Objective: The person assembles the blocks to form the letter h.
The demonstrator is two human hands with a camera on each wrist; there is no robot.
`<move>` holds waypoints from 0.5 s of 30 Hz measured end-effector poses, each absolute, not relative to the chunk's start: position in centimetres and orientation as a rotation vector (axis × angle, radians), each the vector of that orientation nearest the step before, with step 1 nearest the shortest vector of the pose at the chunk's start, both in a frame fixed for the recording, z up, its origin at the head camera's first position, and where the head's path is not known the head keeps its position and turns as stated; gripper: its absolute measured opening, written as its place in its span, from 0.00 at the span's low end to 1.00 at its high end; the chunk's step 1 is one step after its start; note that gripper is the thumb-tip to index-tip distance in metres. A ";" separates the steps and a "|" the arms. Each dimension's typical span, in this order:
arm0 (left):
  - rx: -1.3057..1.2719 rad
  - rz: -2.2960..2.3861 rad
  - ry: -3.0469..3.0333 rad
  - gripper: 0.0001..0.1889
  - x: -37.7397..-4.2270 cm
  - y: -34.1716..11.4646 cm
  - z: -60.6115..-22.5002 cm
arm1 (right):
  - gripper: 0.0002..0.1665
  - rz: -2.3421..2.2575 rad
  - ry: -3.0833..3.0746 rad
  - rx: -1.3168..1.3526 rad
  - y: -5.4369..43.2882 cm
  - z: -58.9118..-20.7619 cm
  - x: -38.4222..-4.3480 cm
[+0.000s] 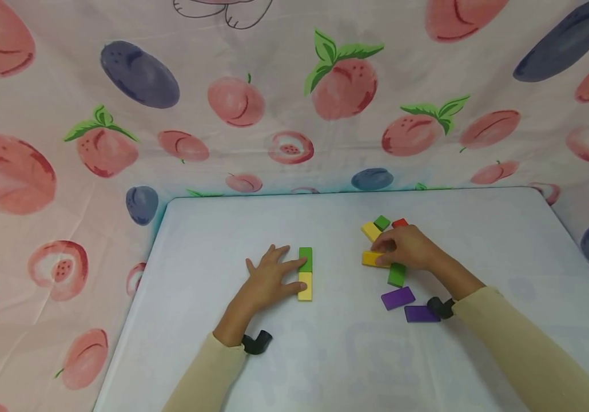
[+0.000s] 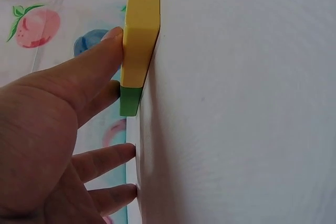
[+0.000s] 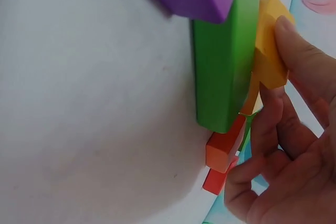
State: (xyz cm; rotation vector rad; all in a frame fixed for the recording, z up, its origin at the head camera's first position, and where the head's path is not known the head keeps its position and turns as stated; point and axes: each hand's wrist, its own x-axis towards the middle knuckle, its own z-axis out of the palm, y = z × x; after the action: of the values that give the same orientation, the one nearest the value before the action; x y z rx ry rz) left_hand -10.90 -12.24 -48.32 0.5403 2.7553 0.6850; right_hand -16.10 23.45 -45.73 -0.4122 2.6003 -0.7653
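Observation:
My left hand [image 1: 267, 281] rests with its fingers spread beside two blocks laid end to end. Its thumb touches the yellow block [image 1: 305, 289], and the index finger touches the green block [image 1: 306, 256] beyond it. Over the loose blocks, my right hand [image 1: 412, 247] pinches an orange-yellow block [image 3: 272, 38] between thumb and fingers. Beneath that hand lies a green block [image 1: 396, 277], partly covered in the head view. An orange block [image 3: 224, 145] and a red block [image 3: 214, 181] lie past the green one in the right wrist view.
Two purple blocks [image 1: 398, 298] lie nearer me, one partly behind a black wrist mount [image 1: 440, 308]. Another yellow block [image 1: 370, 231] and a small green one [image 1: 382, 222] lie behind the right hand. The white table [image 1: 212, 229] meets a fruit-print cloth [image 1: 284, 57] at its back edge.

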 end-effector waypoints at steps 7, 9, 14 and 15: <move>0.534 0.698 2.751 0.31 -10.9 -12.2 -48.3 | 0.19 -0.845 2.618 -0.467 23.2 -45.5 -16.1; 0.531 0.695 2.749 0.31 -10.8 -12.2 -48.3 | 0.21 -0.875 2.621 -0.491 23.1 -45.6 -16.2; 0.524 0.690 2.750 0.31 -10.8 -12.1 -48.2 | 0.29 -0.926 2.640 -0.548 22.8 -45.8 -16.5; 0.522 0.689 2.750 0.31 -10.8 -12.1 -48.2 | 0.31 -0.942 2.637 -0.553 22.7 -45.7 -16.5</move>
State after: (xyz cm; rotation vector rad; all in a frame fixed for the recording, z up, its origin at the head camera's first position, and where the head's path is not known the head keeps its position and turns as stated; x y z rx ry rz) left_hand -10.83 -12.06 -48.21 0.5220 2.7500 0.6888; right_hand -16.51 22.66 -45.70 -0.5531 2.6368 -0.9418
